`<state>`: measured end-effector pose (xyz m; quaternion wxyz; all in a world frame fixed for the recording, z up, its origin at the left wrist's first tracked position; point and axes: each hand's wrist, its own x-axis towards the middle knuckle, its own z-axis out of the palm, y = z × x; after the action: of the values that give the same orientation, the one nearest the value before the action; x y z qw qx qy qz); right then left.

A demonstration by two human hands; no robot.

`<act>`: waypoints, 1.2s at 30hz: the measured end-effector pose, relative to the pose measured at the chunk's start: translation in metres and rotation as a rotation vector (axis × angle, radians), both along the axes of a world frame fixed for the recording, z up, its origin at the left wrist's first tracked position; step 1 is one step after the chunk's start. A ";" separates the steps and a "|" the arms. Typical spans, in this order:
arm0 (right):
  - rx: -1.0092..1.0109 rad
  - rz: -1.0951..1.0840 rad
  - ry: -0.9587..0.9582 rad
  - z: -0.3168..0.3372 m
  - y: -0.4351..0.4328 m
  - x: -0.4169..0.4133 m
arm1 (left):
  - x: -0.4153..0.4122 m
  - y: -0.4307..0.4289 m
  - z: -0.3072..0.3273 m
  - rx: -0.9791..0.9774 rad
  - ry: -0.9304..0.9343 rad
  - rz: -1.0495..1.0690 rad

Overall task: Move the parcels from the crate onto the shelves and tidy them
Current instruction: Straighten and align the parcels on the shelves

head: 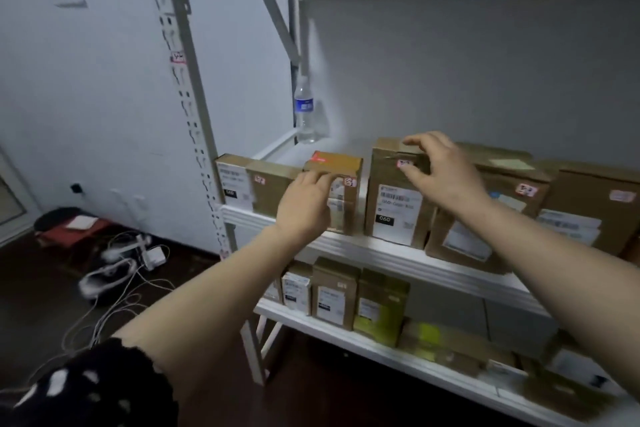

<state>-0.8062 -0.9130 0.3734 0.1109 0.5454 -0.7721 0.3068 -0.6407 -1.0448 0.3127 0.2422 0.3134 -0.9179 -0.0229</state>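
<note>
Brown cardboard parcels stand in a row on the middle shelf [363, 246] of a white metal rack. My left hand [304, 201] grips a small parcel with a red sticker [341, 170] by its front left edge. My right hand [440, 172] holds the top of a taller parcel with a white label [394, 208], fingers over its top and thumb on its front. A wider parcel [252, 184] stands at the shelf's left end. Larger flat parcels [585, 204] lean at the right. The crate is not in view.
A water bottle [304, 111] stands at the shelf's back left corner. The lower shelf [346, 333] carries several small parcels, some yellow-green. On the dark floor at the left lie white cables and chargers [117, 267] and a low red stool [69, 229]. The rack's upright post [194, 107] stands at the left.
</note>
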 end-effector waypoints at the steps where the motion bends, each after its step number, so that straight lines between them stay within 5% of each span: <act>1: 0.017 -0.011 0.017 0.001 -0.011 0.003 | 0.010 -0.013 -0.002 0.017 0.006 0.043; 11: 0.105 -0.100 0.269 -0.013 -0.082 0.033 | 0.076 -0.107 -0.036 0.226 0.104 0.276; 20: 0.048 -0.160 0.247 -0.005 -0.083 0.036 | 0.082 -0.132 -0.033 0.204 0.023 0.271; 30: 0.083 -0.256 0.171 0.005 -0.061 0.021 | 0.033 -0.101 -0.012 0.120 0.142 0.006; 36: 0.164 -0.305 0.152 0.008 -0.049 0.002 | 0.003 -0.087 -0.002 0.062 0.002 -0.175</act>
<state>-0.8040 -0.9617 0.3815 0.1692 0.4510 -0.8576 0.1804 -0.6381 -1.1316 0.3112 0.2306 0.2395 -0.9403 -0.0726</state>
